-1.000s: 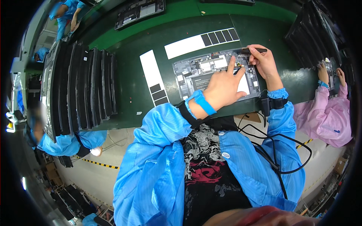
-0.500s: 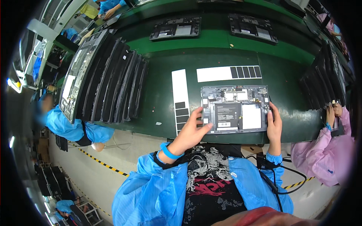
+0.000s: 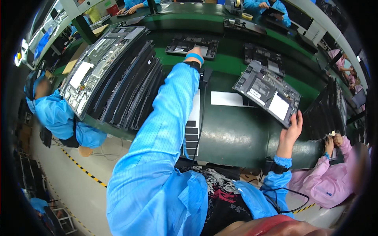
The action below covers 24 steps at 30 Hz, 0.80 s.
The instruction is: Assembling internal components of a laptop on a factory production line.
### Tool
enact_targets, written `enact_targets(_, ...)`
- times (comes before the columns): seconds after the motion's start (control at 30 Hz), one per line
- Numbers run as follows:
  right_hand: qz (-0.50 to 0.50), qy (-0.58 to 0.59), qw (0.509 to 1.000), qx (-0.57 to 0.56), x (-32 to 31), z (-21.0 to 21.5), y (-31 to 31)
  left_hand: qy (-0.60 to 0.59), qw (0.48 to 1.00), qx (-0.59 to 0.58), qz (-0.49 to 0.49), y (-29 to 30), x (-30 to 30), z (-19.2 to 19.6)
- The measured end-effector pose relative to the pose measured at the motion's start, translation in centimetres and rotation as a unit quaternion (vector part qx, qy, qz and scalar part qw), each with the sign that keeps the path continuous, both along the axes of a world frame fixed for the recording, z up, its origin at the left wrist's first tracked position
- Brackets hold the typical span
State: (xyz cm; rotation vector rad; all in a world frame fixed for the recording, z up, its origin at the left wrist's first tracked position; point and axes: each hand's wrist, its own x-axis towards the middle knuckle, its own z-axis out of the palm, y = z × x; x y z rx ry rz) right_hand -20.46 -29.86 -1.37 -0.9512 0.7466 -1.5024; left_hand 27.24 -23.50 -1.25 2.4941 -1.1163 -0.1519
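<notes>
My right hand [image 3: 290,132] grips an opened tablet [image 3: 267,94] by its near right corner. The tablet is tilted above the bench, its circuit board, dark battery and a white rectangle facing up. My left hand [image 3: 195,56] stretches far forward, over the near edge of another opened tablet [image 3: 175,48] lying on the green belt. How its fingers sit there is mostly hidden by the hand itself. Beneath the held tablet, a white strip [image 3: 226,98] with black pads is partly covered. A second white strip with black pads [image 3: 192,137] is partly behind my left sleeve.
A tall row of opened tablets [image 3: 114,74] stands on edge at the left; another stack [image 3: 325,108] stands at the right. Further opened tablets [image 3: 267,57] lie on the belt. A co-worker in pink [image 3: 319,173] sits at the right, one in blue [image 3: 63,118] at the left.
My left hand has let go of the tablet and reached forward to one on the belt. My right hand has lifted the tablet and moved it away from me, turning it.
</notes>
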Motion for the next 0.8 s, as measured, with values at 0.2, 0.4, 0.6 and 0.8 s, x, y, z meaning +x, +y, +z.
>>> enact_targets(0.2,-0.012,0.002,1.0,0.022,-0.4,-1.3,0.8,-0.047,0.985,0.166,0.007,-6.6,7.7,-6.2)
enact_targets(0.4,-0.029,0.041,0.999,0.013,3.8,-0.6,-1.7,0.009,0.997,-0.074,0.032,-7.1,-0.4,3.1)
enact_targets(0.6,0.086,0.125,0.988,-0.007,25.9,-0.8,-6.7,0.615,0.571,-0.517,0.17,1.5,-6.4,10.5)
enact_targets(0.8,0.376,0.141,0.91,-0.104,32.6,0.2,-5.2,0.56,0.595,-0.572,0.071,7.0,-16.4,11.1)
